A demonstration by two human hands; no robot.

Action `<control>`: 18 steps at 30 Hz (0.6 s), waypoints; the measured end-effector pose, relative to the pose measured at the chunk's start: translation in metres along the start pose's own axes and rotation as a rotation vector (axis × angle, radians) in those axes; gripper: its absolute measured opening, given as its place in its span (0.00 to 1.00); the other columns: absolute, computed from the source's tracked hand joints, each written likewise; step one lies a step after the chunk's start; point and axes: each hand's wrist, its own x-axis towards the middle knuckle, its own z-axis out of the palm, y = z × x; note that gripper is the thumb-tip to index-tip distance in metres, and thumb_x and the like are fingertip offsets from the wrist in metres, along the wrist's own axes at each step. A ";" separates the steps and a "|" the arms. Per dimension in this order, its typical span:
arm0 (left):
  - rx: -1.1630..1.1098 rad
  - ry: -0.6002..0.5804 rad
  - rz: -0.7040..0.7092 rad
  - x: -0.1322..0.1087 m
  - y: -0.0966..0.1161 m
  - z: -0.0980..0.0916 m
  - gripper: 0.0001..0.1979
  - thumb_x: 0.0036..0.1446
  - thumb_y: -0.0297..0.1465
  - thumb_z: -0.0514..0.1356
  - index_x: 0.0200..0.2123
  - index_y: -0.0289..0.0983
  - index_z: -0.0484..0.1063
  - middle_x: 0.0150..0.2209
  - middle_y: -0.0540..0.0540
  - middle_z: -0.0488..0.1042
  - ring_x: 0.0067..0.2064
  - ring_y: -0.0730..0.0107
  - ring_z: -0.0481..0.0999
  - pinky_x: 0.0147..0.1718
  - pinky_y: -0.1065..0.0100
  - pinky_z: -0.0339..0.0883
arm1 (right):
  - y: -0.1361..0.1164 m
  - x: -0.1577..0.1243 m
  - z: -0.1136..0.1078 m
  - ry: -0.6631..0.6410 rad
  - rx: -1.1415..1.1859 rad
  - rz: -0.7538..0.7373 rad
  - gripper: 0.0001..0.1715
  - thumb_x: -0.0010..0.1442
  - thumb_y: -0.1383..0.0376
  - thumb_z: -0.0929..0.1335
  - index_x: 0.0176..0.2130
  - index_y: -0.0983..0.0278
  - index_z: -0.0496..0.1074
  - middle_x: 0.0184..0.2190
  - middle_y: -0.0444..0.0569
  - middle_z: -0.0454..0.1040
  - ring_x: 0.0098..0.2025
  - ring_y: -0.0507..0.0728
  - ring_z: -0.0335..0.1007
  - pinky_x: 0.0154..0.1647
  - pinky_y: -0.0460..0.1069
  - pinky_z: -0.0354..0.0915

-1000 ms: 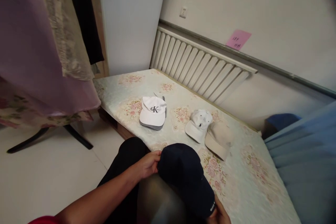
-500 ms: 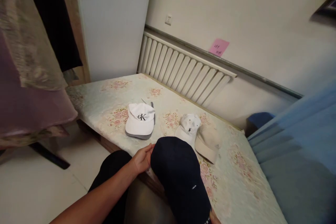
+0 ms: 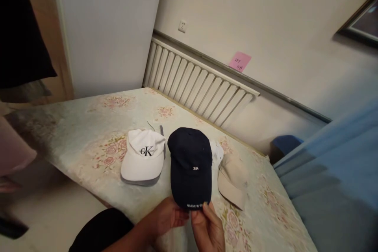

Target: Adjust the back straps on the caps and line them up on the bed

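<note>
A navy baseball cap (image 3: 190,149) is held up over the bed, brim towards me, with a small white emblem and white lettering along the brim edge. My right hand (image 3: 208,228) pinches the brim at its lower right, thumb on top. My left hand (image 3: 167,216) is at the brim's lower left, its fingers curled beneath the edge and partly hidden. To the left lies a white cap (image 3: 143,159) with black letters, over a grey one (image 3: 150,182). Right of the navy cap are a white cap (image 3: 217,153), partly covered from view, and a beige cap (image 3: 234,181).
The bed (image 3: 85,126) has a pale floral cover. Beyond it are a radiator (image 3: 195,82) and a wall with a pink note (image 3: 240,61). Blue curtain fabric (image 3: 333,185) hangs at the right; dark clothing (image 3: 23,35) hangs at the left.
The navy cap has moved up and away from me, over the bed, and turned more upright. My left hand has shifted from its crown to the brim; my right hand has come into fuller view.
</note>
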 end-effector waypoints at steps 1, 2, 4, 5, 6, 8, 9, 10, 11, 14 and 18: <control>-0.010 0.034 0.015 0.002 0.002 -0.003 0.12 0.46 0.37 0.63 0.33 0.37 0.71 0.34 0.42 0.75 0.34 0.64 0.75 0.37 0.64 0.66 | 0.006 0.014 0.004 0.001 0.009 -0.005 0.25 0.50 0.67 0.69 0.49 0.59 0.70 0.47 0.48 0.75 0.54 0.58 0.68 0.59 0.61 0.57; -0.014 0.086 0.039 0.004 0.005 -0.005 0.11 0.46 0.36 0.62 0.33 0.36 0.70 0.34 0.42 0.75 0.34 0.64 0.75 0.37 0.64 0.66 | 0.012 0.030 0.008 0.009 0.013 -0.012 0.24 0.50 0.68 0.69 0.49 0.59 0.70 0.46 0.47 0.76 0.53 0.58 0.68 0.59 0.60 0.58; -0.009 0.229 0.108 0.007 0.011 -0.012 0.10 0.46 0.36 0.61 0.31 0.37 0.66 0.31 0.44 0.74 0.33 0.64 0.75 0.37 0.62 0.65 | 0.022 0.062 0.013 0.029 0.027 -0.032 0.24 0.50 0.70 0.69 0.48 0.59 0.70 0.45 0.46 0.76 0.52 0.56 0.69 0.58 0.59 0.59; -0.004 0.297 0.130 0.008 0.015 -0.015 0.10 0.46 0.35 0.60 0.30 0.37 0.65 0.30 0.45 0.73 0.32 0.63 0.75 0.37 0.62 0.66 | 0.026 0.078 0.015 0.038 0.037 -0.041 0.24 0.49 0.72 0.69 0.47 0.59 0.70 0.44 0.45 0.77 0.51 0.56 0.70 0.58 0.59 0.59; -0.002 0.356 0.144 0.009 0.018 -0.019 0.09 0.45 0.34 0.59 0.30 0.38 0.63 0.29 0.45 0.73 0.32 0.64 0.75 0.36 0.62 0.66 | 0.029 0.095 0.017 0.046 0.048 -0.049 0.24 0.48 0.73 0.69 0.46 0.60 0.70 0.43 0.44 0.77 0.50 0.55 0.70 0.58 0.58 0.60; 0.001 0.415 0.161 0.009 0.023 -0.026 0.09 0.45 0.33 0.59 0.30 0.39 0.62 0.28 0.46 0.73 0.31 0.64 0.75 0.35 0.63 0.66 | 0.036 0.125 0.021 0.077 0.079 -0.047 0.23 0.47 0.76 0.69 0.44 0.61 0.71 0.40 0.43 0.78 0.49 0.53 0.71 0.58 0.55 0.61; 0.007 0.414 0.161 0.009 0.024 -0.029 0.09 0.45 0.33 0.59 0.30 0.39 0.62 0.29 0.46 0.73 0.30 0.65 0.74 0.34 0.63 0.66 | 0.041 0.138 0.021 0.114 0.109 -0.037 0.23 0.46 0.77 0.69 0.43 0.62 0.71 0.39 0.43 0.78 0.48 0.53 0.72 0.57 0.55 0.62; 0.016 0.400 0.156 0.008 0.026 -0.031 0.09 0.45 0.33 0.59 0.31 0.39 0.62 0.29 0.46 0.73 0.30 0.65 0.74 0.33 0.64 0.65 | 0.046 0.150 0.021 0.159 0.138 -0.022 0.22 0.46 0.78 0.68 0.42 0.62 0.71 0.38 0.43 0.78 0.47 0.52 0.72 0.56 0.54 0.63; 0.025 0.382 0.149 0.007 0.026 -0.032 0.10 0.45 0.34 0.59 0.31 0.39 0.62 0.29 0.47 0.73 0.30 0.66 0.74 0.33 0.64 0.65 | 0.052 0.160 0.020 0.209 0.163 -0.006 0.22 0.46 0.79 0.68 0.41 0.63 0.71 0.37 0.42 0.79 0.46 0.52 0.73 0.55 0.54 0.64; 0.049 0.324 0.116 0.006 0.027 -0.034 0.10 0.44 0.34 0.59 0.30 0.38 0.62 0.28 0.48 0.71 0.28 0.68 0.72 0.30 0.66 0.63 | 0.072 0.180 0.014 0.342 0.191 0.029 0.17 0.47 0.80 0.66 0.36 0.64 0.70 0.30 0.41 0.78 0.43 0.50 0.74 0.53 0.51 0.66; 0.090 0.284 0.094 0.005 0.028 -0.032 0.07 0.44 0.32 0.56 0.29 0.38 0.61 0.26 0.51 0.69 0.26 0.73 0.69 0.29 0.69 0.60 | 0.088 0.186 0.009 0.409 0.191 0.077 0.11 0.51 0.79 0.65 0.32 0.64 0.69 0.26 0.43 0.77 0.39 0.50 0.75 0.52 0.49 0.67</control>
